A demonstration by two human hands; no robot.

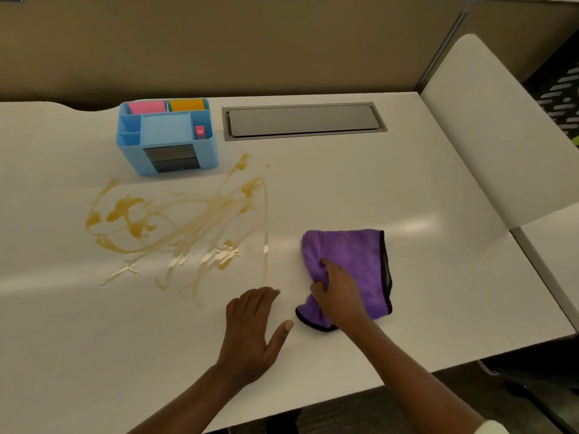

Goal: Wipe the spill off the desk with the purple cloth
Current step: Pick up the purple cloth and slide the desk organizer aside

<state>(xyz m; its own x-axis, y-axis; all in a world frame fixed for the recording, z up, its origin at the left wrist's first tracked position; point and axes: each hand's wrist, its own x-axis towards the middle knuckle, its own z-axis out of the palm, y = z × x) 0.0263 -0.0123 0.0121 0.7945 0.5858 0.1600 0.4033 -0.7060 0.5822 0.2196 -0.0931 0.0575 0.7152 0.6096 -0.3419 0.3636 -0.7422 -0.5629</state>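
Observation:
A purple cloth (354,258) with a dark hem lies bunched on the white desk (407,189), right of centre. My right hand (338,296) rests on its near left part, fingers closed into the fabric. A brownish-yellow spill (175,227) of streaks and blobs spreads over the desk to the left of the cloth. My left hand (253,330) lies flat on the desk between spill and cloth, fingers apart, holding nothing.
A blue desk organiser (166,139) with pink and orange pads stands just behind the spill. A grey cable hatch (304,120) is set into the desk at the back. A white panel (501,126) rises at the right edge.

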